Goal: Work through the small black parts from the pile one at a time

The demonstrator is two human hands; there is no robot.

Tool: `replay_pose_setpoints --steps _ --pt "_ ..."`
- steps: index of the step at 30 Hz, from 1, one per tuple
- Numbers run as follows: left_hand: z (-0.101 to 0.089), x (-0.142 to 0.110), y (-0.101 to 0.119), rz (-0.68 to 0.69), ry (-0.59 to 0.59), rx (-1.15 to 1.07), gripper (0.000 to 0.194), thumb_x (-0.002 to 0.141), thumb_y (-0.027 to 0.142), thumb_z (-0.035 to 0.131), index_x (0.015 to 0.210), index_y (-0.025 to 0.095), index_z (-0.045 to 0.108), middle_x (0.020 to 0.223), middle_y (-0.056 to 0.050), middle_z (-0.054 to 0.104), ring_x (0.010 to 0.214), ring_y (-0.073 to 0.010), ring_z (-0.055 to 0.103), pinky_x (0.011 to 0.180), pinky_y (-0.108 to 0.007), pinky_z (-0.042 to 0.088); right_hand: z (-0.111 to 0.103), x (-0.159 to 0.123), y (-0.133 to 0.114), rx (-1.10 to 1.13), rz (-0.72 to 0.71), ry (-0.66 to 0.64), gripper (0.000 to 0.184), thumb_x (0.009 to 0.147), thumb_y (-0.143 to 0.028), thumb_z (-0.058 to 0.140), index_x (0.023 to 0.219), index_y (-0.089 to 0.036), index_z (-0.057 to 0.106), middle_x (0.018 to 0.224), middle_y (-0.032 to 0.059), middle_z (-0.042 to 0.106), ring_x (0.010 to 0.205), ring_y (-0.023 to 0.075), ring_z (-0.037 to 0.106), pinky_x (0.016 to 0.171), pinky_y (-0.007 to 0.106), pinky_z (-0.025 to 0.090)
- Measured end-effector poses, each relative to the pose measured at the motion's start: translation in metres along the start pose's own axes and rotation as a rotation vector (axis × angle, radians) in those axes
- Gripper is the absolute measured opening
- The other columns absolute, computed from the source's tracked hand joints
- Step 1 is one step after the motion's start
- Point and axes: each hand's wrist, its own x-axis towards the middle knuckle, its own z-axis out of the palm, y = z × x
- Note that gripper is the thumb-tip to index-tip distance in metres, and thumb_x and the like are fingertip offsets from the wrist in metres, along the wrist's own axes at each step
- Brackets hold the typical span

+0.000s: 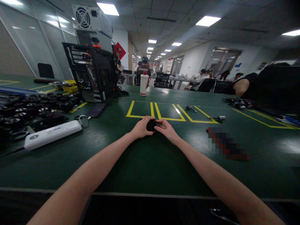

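Both my arms reach forward over the green table (pixel 145 162). My left hand (pixel 141 127) and my right hand (pixel 166 128) meet around a small black rounded object (pixel 151 125), fingers curled on it from either side. It rests at the table surface just short of the yellow marked boxes (pixel 153 112). What the object is I cannot make out.
A white power strip (pixel 52 133) and several black parts (pixel 32 111) lie at left. An open black computer case (pixel 93 73) stands behind them. A white bottle (pixel 143 84), two screwdrivers (pixel 217 118), a blurred patch (pixel 226 145) and a seated person (pixel 262 86) are further off.
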Motion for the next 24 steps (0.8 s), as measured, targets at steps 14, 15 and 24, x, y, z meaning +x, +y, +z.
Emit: replay_pose_setpoints --steps 14,15,24 --pt "-0.0006 -0.0007 -0.0001 -0.01 0.003 -0.021 0.059 0.058 0.021 0.066 0.112 0.021 0.041 0.107 -0.004 0.05 0.098 -0.0215 0.05 0.085 -0.035 0.042 0.0002 -0.0016 -0.0015 0.004 -0.023 -0.044 0.037 0.064 -0.019 0.065 0.097 -0.023 0.051 0.106 0.0012 0.054 0.105 0.017 0.052 0.095 0.036 0.038" --pt "-0.0006 -0.0008 -0.0002 -0.011 0.003 -0.02 0.06 0.058 0.022 0.066 0.112 0.021 0.041 0.107 -0.004 0.05 0.098 -0.0214 0.05 0.085 -0.035 0.042 0.0004 -0.0022 -0.0013 0.009 -0.029 -0.049 0.036 0.064 -0.019 0.065 0.097 -0.023 0.051 0.106 0.001 0.054 0.104 0.0169 0.052 0.094 0.036 0.039" --pt "0.0005 0.0005 -0.0019 -0.031 -0.01 -0.014 0.061 0.057 0.024 0.067 0.112 0.022 0.041 0.108 -0.004 0.05 0.099 -0.0223 0.05 0.086 -0.036 0.041 0.0008 0.0056 0.0024 -0.044 0.02 0.068 0.028 0.07 -0.031 0.06 0.095 -0.022 0.053 0.096 0.0024 0.056 0.091 0.0161 0.056 0.087 0.037 0.044"
